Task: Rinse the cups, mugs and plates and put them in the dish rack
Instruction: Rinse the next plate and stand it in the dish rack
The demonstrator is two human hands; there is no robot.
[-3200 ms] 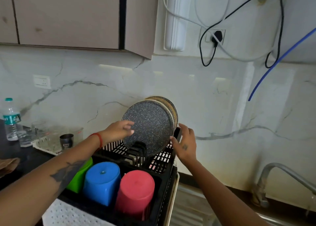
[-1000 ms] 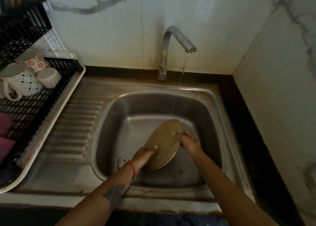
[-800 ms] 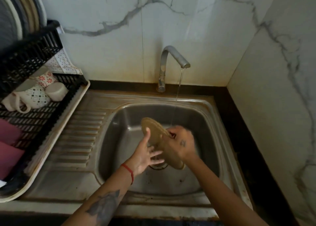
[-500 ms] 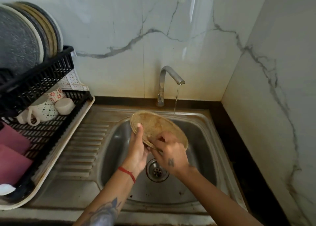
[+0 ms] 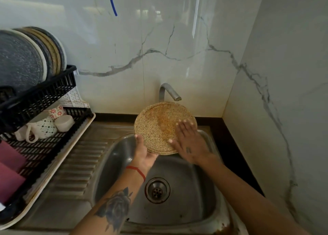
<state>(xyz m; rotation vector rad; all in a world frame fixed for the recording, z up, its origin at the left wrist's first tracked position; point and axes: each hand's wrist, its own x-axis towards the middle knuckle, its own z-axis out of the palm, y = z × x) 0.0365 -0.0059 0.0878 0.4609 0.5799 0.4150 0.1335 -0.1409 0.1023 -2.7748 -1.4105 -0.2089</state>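
Raised now from the steel sink [image 5: 209, 195] toward the tap [image 5: 169, 91], round speckled tan plate [image 5: 156, 126], left hand [image 5: 143, 154] gripping its lower rim, right hand [image 5: 190, 142] flat, fingers spread on its face.

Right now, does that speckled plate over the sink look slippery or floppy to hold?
Probably stiff: the speckled tan plate keeps its flat round shape, held at one edge by the left hand. Possibly slippery: it is at the tap, and the right hand steadies it.
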